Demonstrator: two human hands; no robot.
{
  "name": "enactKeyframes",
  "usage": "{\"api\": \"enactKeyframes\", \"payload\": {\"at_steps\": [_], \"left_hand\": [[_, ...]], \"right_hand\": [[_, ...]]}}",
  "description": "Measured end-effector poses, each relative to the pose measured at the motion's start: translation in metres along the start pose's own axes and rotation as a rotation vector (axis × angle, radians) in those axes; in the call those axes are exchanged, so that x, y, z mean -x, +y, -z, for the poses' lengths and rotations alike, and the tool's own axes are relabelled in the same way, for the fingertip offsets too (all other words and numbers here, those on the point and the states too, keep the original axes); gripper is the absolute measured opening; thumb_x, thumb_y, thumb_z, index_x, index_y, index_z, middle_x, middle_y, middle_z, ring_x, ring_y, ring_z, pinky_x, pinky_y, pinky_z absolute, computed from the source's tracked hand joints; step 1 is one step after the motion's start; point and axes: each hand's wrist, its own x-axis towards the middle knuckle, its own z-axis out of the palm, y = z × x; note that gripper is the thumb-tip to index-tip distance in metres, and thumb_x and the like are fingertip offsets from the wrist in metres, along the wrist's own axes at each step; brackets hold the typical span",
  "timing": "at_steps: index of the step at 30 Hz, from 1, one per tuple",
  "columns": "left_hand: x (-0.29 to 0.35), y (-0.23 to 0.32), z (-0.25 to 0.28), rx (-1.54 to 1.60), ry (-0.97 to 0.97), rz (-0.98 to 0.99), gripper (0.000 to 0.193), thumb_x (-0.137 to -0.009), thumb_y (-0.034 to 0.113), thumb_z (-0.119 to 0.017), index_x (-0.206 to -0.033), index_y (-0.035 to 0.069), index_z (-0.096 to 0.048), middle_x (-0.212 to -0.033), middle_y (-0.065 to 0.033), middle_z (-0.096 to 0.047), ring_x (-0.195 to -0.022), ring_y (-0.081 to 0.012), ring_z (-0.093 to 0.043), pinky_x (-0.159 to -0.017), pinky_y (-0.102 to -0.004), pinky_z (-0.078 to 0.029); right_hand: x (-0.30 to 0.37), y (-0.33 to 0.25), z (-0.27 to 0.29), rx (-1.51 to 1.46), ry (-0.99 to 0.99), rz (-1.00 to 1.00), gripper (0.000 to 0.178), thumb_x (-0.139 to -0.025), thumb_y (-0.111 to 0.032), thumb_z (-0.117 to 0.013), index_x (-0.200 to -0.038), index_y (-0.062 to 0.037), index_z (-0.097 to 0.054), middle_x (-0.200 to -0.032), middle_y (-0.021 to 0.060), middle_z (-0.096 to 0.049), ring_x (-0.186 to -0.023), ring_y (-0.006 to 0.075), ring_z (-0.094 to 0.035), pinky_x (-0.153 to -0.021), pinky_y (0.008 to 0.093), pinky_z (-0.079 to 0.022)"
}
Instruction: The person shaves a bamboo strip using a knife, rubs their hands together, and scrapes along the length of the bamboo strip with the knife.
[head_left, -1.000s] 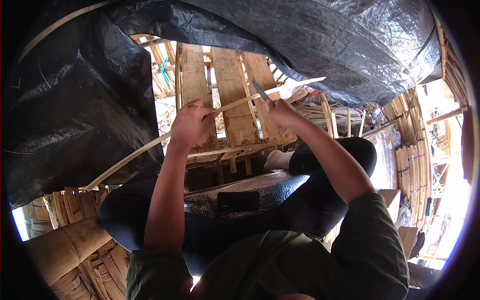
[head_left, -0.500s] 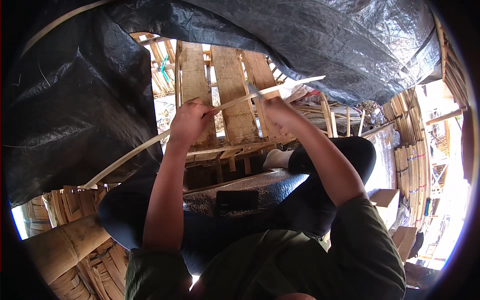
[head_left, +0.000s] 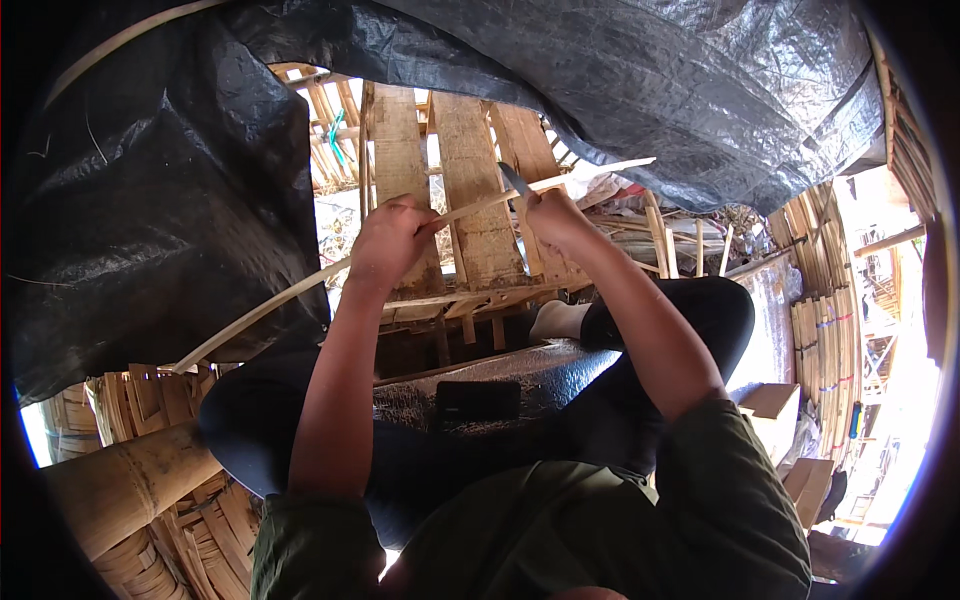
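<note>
A long, thin bamboo strip (head_left: 260, 312) slants from the lower left up to the right, in front of me. My left hand (head_left: 393, 242) is closed around its middle. Farther along it, my right hand (head_left: 562, 222) grips a knife, with the handle mostly hidden in the fist. The knife's blade (head_left: 514, 180) points up and to the left, crossing the strip where the two meet. Past the blade, the pale free end of the strip reaches in front of the dark tarp.
Wooden planks (head_left: 478, 200) with gaps stand ahead, framed by a black plastic tarp (head_left: 640, 80). A thick bamboo pole (head_left: 125, 485) lies at lower left. Between my legs rests a dark flat rectangular thing (head_left: 478, 400) on a shiny mat. Bundled bamboo slats (head_left: 822, 330) stand at right.
The knife blade, blurred earlier, shows clearly now, lying across the strip. Both hands and the strip appear slightly farther right, and the view has shifted a little too.
</note>
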Motion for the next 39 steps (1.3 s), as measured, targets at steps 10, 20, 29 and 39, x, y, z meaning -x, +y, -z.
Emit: {"api": "enactKeyframes", "payload": {"at_steps": [10,20,29,39], "left_hand": [[0.001,-0.001,-0.002,-0.011,-0.047,0.059,0.021,-0.090,0.029,-0.079,-0.097,0.009,-0.081,-0.080,-0.0136,-0.061,-0.078,-0.0335,-0.065,-0.071,-0.0445,-0.051],[0.000,0.004,0.006,-0.014,-0.098,0.097,0.023,-0.092,0.032,-0.076,-0.095,0.010,-0.081,-0.089,-0.0138,-0.067,-0.091,-0.0353,-0.068,-0.083,-0.0471,-0.054],[0.007,-0.002,0.001,-0.013,-0.022,0.020,0.019,-0.090,0.026,-0.078,-0.095,0.008,-0.080,-0.085,-0.0144,-0.063,-0.088,-0.0357,-0.066,-0.078,-0.0470,-0.052],[-0.005,0.028,0.036,-0.110,-0.184,0.137,0.025,-0.089,0.035,-0.077,-0.096,0.012,-0.079,-0.089,-0.0091,-0.069,-0.088,-0.0320,-0.069,-0.077,-0.0435,-0.055]], "right_hand": [[-0.006,-0.001,-0.021,0.077,-0.031,0.025,0.049,-0.111,-0.040,-0.037,-0.129,0.0027,-0.053,-0.066,0.0059,-0.055,-0.045,0.0195,-0.053,-0.042,0.0381,-0.045],[0.016,-0.017,-0.029,-0.035,0.165,0.038,0.045,-0.111,-0.039,-0.038,-0.119,0.0021,-0.056,-0.074,0.0117,-0.063,-0.051,0.0247,-0.062,-0.042,0.0416,-0.047],[-0.017,0.008,-0.001,0.179,0.374,0.570,0.037,-0.103,-0.032,-0.061,-0.115,0.0023,-0.063,-0.086,0.0229,-0.070,-0.073,0.0368,-0.071,-0.067,0.0469,-0.053],[-0.025,0.045,0.061,0.477,0.387,0.634,0.027,-0.091,-0.033,-0.076,-0.106,-0.0124,-0.069,-0.092,0.0177,-0.073,-0.092,0.0424,-0.070,-0.076,0.0521,-0.053]]}}
